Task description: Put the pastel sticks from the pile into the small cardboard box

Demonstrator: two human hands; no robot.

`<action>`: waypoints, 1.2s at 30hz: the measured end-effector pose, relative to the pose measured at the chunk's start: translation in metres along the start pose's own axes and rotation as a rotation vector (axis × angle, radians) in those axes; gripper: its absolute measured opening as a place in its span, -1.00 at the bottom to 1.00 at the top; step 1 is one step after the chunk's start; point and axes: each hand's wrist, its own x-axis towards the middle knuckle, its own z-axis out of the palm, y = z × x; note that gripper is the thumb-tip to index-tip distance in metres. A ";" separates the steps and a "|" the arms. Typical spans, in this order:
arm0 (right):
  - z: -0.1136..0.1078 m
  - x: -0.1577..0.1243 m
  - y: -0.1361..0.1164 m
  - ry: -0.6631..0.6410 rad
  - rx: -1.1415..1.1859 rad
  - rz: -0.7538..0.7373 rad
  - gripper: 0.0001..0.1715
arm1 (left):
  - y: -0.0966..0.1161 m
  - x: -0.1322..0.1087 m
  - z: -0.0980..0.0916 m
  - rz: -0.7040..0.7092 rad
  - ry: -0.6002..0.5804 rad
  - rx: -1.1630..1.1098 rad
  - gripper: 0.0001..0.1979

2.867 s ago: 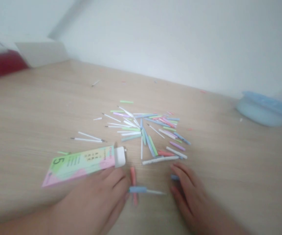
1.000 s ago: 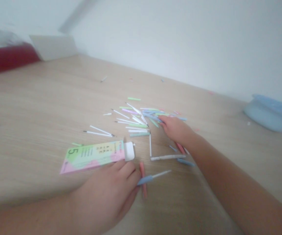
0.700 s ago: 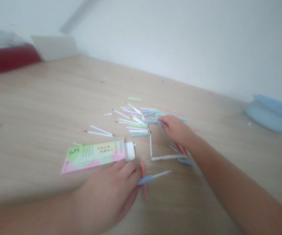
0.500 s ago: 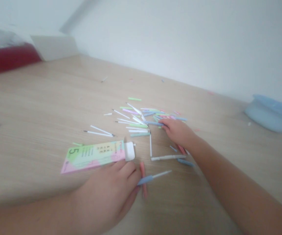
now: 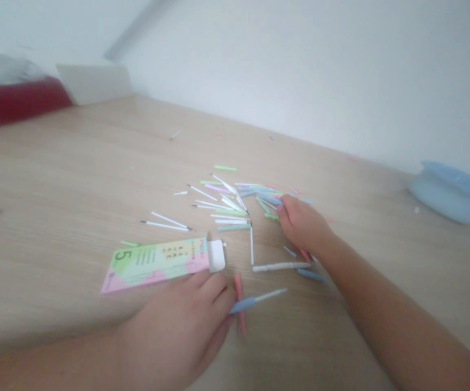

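My left hand is closed around a blue pen barrel with a thin white refill sticking out to the right. Directly behind that barrel lies a pink pen part. At the pile of pen parts, my right hand pinches the end of a blue pen part; its other fingers are partly hidden. Several white refills with dark tips lie left of it, among green, purple and blue pieces. A pastel pen box, its flap open, rests just beyond my left hand.
A white pen piece and a blue one lie near my right forearm. At the right stands a pale blue rounded object. A red object and a white panel are at the far left, before the wall.
My right hand has drawn slightly right with the blue pen part still pinched. My left hand holds its barrel in nearly the same place. The view has tilted up slightly.
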 end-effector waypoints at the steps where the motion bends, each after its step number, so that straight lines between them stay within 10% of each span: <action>1: 0.001 -0.001 0.000 -0.003 0.004 -0.016 -0.60 | 0.000 0.000 0.001 0.000 0.000 0.003 -0.66; 13: 0.010 -0.020 0.003 0.139 0.396 -0.023 -0.71 | 0.002 0.003 -0.006 0.008 -0.024 0.001 -0.64; 19: -0.009 -0.038 -0.003 0.025 1.223 0.239 -0.17 | -0.001 0.002 -0.003 0.034 0.031 0.000 -0.69; 23: -0.018 -0.042 -0.007 -0.038 1.722 0.324 -0.17 | 0.000 0.003 -0.005 0.007 -0.028 -0.008 -0.66; 32: -0.017 -0.060 -0.028 0.178 1.845 0.384 -0.67 | 0.000 0.004 -0.002 0.026 0.005 0.010 -0.65; 36: -0.030 -0.067 -0.033 0.148 1.906 0.292 -0.36 | -0.001 0.002 -0.001 0.037 0.044 -0.001 -0.69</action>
